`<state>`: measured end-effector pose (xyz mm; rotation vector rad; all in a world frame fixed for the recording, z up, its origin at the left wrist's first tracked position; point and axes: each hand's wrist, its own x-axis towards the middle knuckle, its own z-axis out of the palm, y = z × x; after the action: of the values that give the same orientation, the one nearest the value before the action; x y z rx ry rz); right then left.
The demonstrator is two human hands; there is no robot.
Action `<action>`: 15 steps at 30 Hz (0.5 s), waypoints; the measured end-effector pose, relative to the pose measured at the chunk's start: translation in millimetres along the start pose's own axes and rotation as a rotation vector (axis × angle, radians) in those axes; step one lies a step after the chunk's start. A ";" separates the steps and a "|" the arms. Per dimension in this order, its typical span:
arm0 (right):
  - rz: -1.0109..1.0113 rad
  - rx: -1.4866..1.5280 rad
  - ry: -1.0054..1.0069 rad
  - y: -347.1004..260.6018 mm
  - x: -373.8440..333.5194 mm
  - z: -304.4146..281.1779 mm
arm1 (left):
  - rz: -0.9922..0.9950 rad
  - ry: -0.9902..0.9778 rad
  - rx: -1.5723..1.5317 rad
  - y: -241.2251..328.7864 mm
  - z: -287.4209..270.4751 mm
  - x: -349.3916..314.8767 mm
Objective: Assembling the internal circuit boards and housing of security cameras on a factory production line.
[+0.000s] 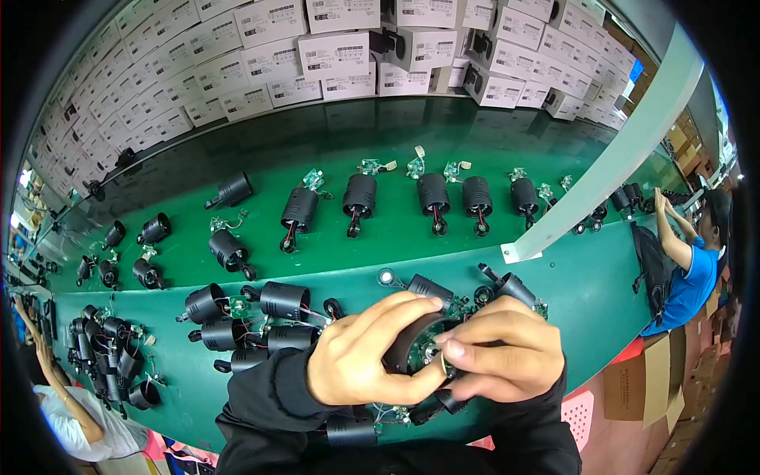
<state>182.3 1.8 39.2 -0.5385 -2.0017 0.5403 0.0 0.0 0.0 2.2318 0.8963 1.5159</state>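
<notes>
My left hand [356,352] is wrapped round a black cylindrical housing [404,342], its open end turned toward my right hand. Inside that end a bit of green circuit board [426,353] shows. The thumb and fingers of my right hand [514,348] are pinched together at the opening; what they grip, if anything, is hidden behind them. Just beyond my hands lie another black housing [430,288] and a small round white part [386,276]. A further housing [352,430] lies below my left wrist, with wires and a board beside it.
Several black housings [286,299] with loose boards lie left of my hands on the green bench [182,404]. More housings [360,195] stand in a row on the raised green strip. White boxes [336,54] are stacked behind. A pale post [617,154] rises at right. Co-workers sit at both ends.
</notes>
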 end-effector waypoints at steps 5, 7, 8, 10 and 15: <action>0.018 0.110 -0.048 8.1 -3.3 -12.0 | -0.100 -0.050 0.018 4.6 3.6 1.6; -0.024 -0.038 -0.043 10.5 -2.5 -12.6 | 0.043 -0.041 0.054 -4.6 4.0 0.5; -0.044 -0.113 -0.040 11.7 -2.6 -12.7 | 0.114 -0.037 0.072 -9.0 4.6 -0.1; -0.064 -0.186 -0.039 13.6 -4.0 -12.8 | 0.183 -0.032 0.089 -11.2 6.4 -1.1; -0.162 -0.532 -0.136 17.3 -9.0 -11.2 | 0.195 -0.132 0.352 -9.3 9.8 -1.4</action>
<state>198.7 12.3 28.0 -0.6612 -2.3016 -0.0678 5.5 7.1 -10.1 2.7050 0.9927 1.3517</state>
